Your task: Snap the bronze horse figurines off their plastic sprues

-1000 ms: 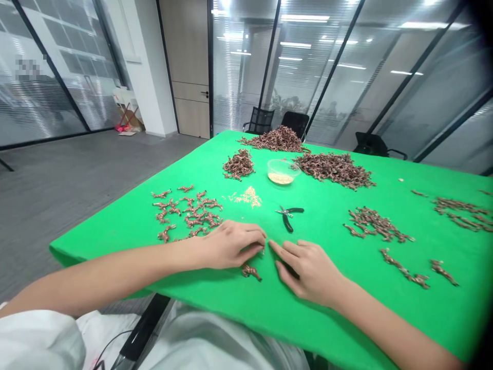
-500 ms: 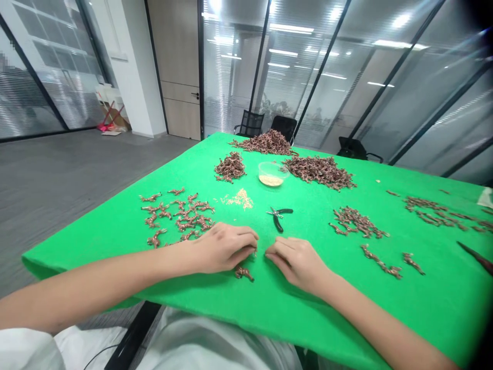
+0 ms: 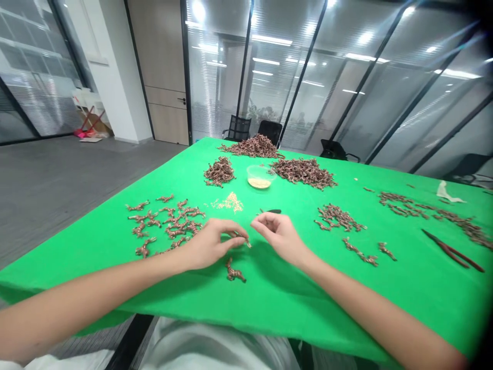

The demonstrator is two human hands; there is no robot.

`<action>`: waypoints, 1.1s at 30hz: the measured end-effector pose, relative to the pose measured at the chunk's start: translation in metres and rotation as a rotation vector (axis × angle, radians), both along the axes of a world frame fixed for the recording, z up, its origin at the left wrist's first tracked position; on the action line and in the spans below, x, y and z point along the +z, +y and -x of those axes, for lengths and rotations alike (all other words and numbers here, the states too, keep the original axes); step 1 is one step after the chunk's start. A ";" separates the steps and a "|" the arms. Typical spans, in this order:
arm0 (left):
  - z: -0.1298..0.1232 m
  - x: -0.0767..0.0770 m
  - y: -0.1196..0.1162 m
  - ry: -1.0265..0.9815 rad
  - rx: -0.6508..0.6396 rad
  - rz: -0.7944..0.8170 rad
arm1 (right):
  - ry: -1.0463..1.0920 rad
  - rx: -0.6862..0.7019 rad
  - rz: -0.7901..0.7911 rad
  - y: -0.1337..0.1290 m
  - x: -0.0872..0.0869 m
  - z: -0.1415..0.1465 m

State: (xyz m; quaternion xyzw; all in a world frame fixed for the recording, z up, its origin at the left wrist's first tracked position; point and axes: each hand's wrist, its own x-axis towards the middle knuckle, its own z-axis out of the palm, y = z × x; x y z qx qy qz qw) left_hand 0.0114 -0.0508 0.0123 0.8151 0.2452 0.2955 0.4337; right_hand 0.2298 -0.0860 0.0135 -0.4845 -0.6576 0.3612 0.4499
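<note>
My left hand (image 3: 219, 240) is closed in a pinch above the green cloth, with a tiny gold-coloured piece (image 3: 248, 244) at its fingertips. Opposite it, my right hand (image 3: 278, 235) has thumb and fingers pressed together, raised a little; whatever they might hold is too small to make out. The hands are apart by a small gap. Just below my left hand lies one small brown horse-shaped figurine (image 3: 234, 272). Behind my right hand, black-handled pliers (image 3: 274, 211) are mostly hidden. Several similar figurines (image 3: 177, 216) lie left of my left hand.
Beyond the hands are a heap of tiny gold pieces (image 3: 231, 203) and a clear bowl (image 3: 261, 177) holding more. Brown figurines form large piles (image 3: 304, 172) at the back and a smaller group (image 3: 341, 217) at right. A long reddish-brown handled tool (image 3: 452, 250) lies far right.
My right hand has lifted slightly and moved away from the cloth, now covering most of the pliers. My left fingers have shifted, uncovering the figurine below. The whole view has turned somewhat right.
</note>
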 end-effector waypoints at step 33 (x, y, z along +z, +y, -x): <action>-0.004 -0.007 -0.003 -0.279 -0.046 0.836 | 0.247 -0.082 0.037 -0.010 -0.019 0.028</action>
